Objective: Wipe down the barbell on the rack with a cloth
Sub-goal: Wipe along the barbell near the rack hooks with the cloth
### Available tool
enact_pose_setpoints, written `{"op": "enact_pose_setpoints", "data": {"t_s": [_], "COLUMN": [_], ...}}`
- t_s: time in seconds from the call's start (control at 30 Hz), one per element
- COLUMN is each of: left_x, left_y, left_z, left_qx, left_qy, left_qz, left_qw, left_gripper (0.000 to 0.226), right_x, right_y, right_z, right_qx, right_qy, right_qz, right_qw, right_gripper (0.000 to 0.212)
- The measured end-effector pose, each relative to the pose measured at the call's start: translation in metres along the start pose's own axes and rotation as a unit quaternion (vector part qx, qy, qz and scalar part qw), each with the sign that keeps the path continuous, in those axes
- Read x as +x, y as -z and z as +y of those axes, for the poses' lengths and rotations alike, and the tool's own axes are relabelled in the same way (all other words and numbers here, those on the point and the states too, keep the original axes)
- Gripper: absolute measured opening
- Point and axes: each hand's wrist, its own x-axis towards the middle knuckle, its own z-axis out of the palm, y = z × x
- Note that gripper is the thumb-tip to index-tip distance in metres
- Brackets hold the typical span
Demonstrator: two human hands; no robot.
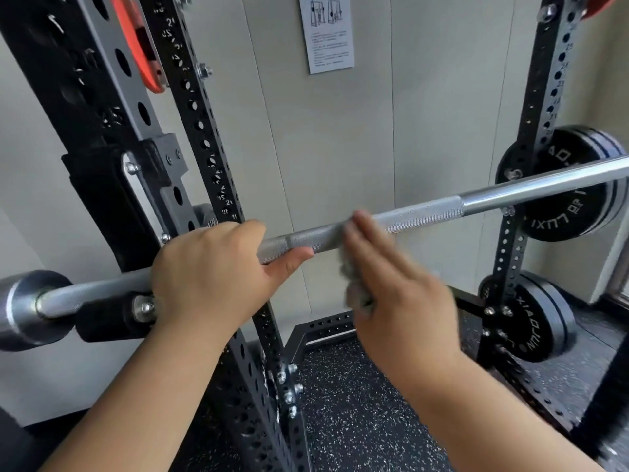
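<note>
Head: barbell (425, 209) uphill rightward, left grip (207, 270) round it, right grip (401, 284) flat on cloth (354, 287)

White hole numbers run down the left upright (204, 131), 21 and 20 among them. The right upright (551, 97) bears numbers in the twenties. Print on the wall sheet (326, 32) is too small to read. Raised lettering on the plate (565, 199) cannot be made out.
</note>
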Motion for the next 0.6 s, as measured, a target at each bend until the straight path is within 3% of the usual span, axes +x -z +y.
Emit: {"op": "enact_pose_setpoints", "data": {"t_s": [0.1, 0.2, 0.27, 0.43, 0.6], "left_x": [-0.006, -0.017, -0.022, -0.009, 0.008], "left_y": [0.000, -0.005, -0.009, -0.008, 0.005], "left_z": [0.006, 0.018, 0.024, 0.016, 0.016], "left_qx": [-0.001, 0.008, 0.015, 0.008, 0.026], "left_qy": [0.032, 0.050, 0.052, 0.025, 0.024], "left_qz": [-0.007, -0.011, -0.002, -0.009, -0.060], "left_qw": [0.999, 0.999, 0.999, 1.000, 0.998], "left_gripper": [0.079, 0.073, 0.066, 0.071, 0.081], "right_x": [0.000, 0.014, 0.017, 0.004, 0.015], "right_y": [0.006, 0.023, 0.023, 0.004, 0.014], "right_z": [0.004, 0.030, 0.028, 0.000, 0.020], "right_qx": [-0.012, -0.016, -0.030, -0.021, -0.012], "right_qy": [0.069, -0.052, -0.077, 0.053, -0.067], "right_qz": [-0.062, 0.018, 0.043, -0.062, 0.039], "right_qw": [0.996, 0.998, 0.996, 0.996, 0.997], "right_gripper": [0.053, 0.041, 0.039, 0.053, 0.037]}}
